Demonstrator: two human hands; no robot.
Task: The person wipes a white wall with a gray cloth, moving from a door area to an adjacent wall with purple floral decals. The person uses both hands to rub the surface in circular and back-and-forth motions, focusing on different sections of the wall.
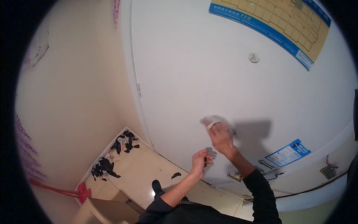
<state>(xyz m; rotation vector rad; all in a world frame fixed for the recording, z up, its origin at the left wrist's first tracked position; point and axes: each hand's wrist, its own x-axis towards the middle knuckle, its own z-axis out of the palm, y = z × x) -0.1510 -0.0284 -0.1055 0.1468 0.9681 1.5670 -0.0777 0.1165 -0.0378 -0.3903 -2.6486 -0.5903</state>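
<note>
A white door (pixel 182 71) fills most of the view ahead of me. My right hand (pixel 221 139) presses a crumpled grey cloth (pixel 214 120) against its surface, and the cloth's edges are slightly blurred. Lower and to the left, my left hand (pixel 200 162) hovers in front of the door with its fingers curled. Something small and dark shows at those fingers, too small to make out. Both hands cast shadows on the door.
Black torn scraps (pixel 104 168) litter the floor corner at left. A red-handled tool (pixel 84 192) leans by a beige box-like piece (pixel 108 209). The door carries a lever handle (pixel 235 177), a chain latch (pixel 274 174), a blue notice (pixel 288 153) and a floor-plan poster (pixel 276 22).
</note>
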